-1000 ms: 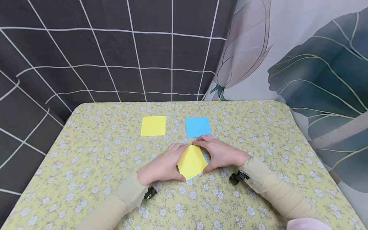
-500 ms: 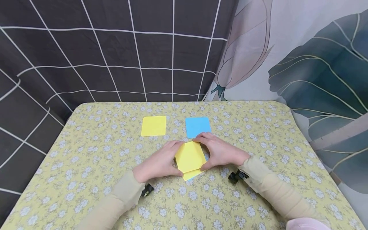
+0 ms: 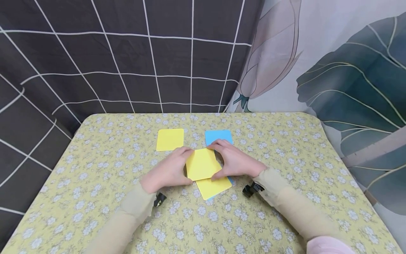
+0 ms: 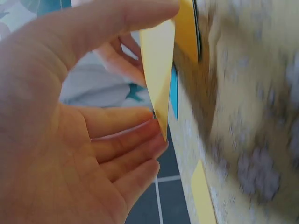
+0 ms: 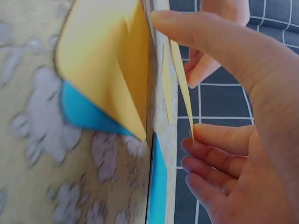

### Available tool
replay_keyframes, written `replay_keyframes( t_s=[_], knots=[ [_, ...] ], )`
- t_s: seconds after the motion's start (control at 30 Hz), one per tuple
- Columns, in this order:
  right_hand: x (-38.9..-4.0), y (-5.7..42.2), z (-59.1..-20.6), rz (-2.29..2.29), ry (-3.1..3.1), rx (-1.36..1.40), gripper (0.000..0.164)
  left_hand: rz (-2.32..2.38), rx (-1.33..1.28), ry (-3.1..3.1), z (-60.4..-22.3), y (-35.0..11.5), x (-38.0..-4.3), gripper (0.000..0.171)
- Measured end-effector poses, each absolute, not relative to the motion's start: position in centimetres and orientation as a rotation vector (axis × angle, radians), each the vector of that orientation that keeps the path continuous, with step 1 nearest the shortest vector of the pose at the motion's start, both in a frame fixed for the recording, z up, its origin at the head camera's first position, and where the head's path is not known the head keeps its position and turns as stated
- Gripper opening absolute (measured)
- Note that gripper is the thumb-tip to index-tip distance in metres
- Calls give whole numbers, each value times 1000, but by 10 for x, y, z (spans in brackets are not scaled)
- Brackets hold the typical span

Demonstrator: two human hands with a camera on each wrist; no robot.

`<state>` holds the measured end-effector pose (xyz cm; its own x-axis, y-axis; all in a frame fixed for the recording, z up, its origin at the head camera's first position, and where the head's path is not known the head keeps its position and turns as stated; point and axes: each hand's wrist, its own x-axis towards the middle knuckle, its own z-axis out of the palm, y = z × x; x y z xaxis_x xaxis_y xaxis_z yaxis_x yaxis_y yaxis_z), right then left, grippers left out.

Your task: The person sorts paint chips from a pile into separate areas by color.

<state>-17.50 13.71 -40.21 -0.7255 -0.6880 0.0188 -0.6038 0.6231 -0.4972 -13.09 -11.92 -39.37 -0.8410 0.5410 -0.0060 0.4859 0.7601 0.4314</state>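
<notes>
Between them, my left hand [image 3: 167, 171] and right hand [image 3: 235, 161] hold a square yellow card [image 3: 202, 164] by its opposite edges, thumbs on the near side and fingers on the far side. The wrist views show this card [image 4: 158, 70] raised off the table, edge-on in the right one. Under it lies a small pile, with another yellow card [image 3: 214, 189] on top and blue card corners [image 5: 88, 114] poking out below. How many cards the pile contains is hidden.
Farther back on the flowered tablecloth [image 3: 285, 148], a yellow card [image 3: 170, 140] lies at left and a blue card [image 3: 218, 136] at right, its near edge partly covered by my right hand. A dark gridded curtain [image 3: 127, 53] hangs behind the table, a patterned one [image 3: 342, 88] at right.
The top yellow card has come away from the pile, carried up, back and to the left by both hands. More of the yellow card below now shows.
</notes>
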Motion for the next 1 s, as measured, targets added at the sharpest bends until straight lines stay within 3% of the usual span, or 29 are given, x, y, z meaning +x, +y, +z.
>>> replay_keyframes(
  t_s=[0.47,1.0],
  knots=[
    [-202,105,-392,-796,2726,-1109,100,700,734,2932,-389,-146,-153,107],
    [-248,61,-380,-819,2763,-1100,105,692,663,2922,-355,-182,-198,105]
  ],
)
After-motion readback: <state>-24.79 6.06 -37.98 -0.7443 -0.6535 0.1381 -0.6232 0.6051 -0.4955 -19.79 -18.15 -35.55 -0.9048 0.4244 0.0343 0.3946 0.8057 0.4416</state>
